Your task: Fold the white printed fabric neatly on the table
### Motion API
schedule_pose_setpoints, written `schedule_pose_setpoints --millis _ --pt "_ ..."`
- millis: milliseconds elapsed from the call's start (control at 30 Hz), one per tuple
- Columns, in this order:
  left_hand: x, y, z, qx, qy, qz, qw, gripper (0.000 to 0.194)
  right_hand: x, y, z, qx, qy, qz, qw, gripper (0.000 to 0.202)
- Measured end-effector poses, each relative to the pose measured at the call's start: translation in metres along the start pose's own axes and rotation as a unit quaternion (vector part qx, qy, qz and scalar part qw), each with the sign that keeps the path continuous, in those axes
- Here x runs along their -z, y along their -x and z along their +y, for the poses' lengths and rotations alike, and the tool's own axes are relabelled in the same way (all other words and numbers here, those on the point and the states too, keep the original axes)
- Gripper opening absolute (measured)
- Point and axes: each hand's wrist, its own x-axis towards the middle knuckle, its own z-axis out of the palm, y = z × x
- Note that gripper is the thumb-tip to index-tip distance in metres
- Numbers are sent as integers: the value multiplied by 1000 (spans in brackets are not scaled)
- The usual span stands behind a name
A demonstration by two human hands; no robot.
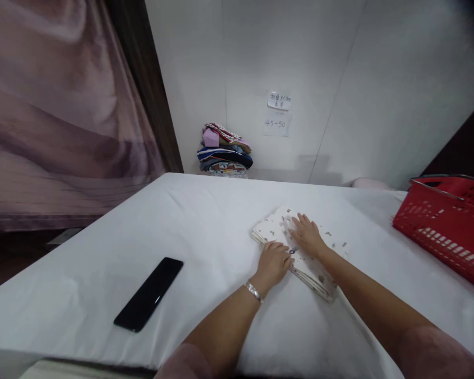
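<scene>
A folded white cloth (314, 266) with small scattered prints lies on the white-covered table, its layered edges showing at the left and at the near side. My right hand (308, 238) rests flat on top of it, fingers stretched toward the far side. On the cloth's near left edge lies my left hand (274, 262), palm down with fingers slightly bent; a silvery bracelet (254, 291) circles that wrist. What is under the left palm is hidden.
A black phone (149, 295) lies on the table (205, 221) at the left. At the right stands a red plastic basket (446, 226) with a metal handle. Stacked folded fabrics (225, 152) sit by the wall behind the table, and a pinkish curtain (63, 116) hangs at the left.
</scene>
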Motion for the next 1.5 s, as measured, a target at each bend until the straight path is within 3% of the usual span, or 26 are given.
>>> schedule_pose_setpoints --millis 133,267,433,567,800,1133,1233,1333,1500 --pt "0 0 0 11 16 -4 1000 19 -24 -10 12 -19 28 -51 998 52" --pt "-1 -1 -1 15 30 -6 999 18 -25 -24 16 -9 31 -47 998 53" --pt "-3 -1 -2 23 43 0 999 16 -19 -64 -1 -10 18 -42 999 57" --pt "-3 -2 -1 29 44 -19 998 16 -32 -86 -15 -7 8 -74 997 60" --pt "-3 -2 -2 28 46 -19 998 17 -35 -90 -17 -9 5 -86 996 59" --pt "-6 -2 -2 30 40 -12 999 21 -40 -79 -58 40 -1 -104 994 57" --pt "-8 -1 -3 25 44 -1 999 20 -35 -79 -54 35 -31 -110 993 57" --pt "-8 1 -4 23 49 7 999 18 -31 -75 -44 21 -43 -79 996 57" --pt "-3 -1 -6 16 52 4 999 22 -23 -56 0 -15 1 -39 999 57"
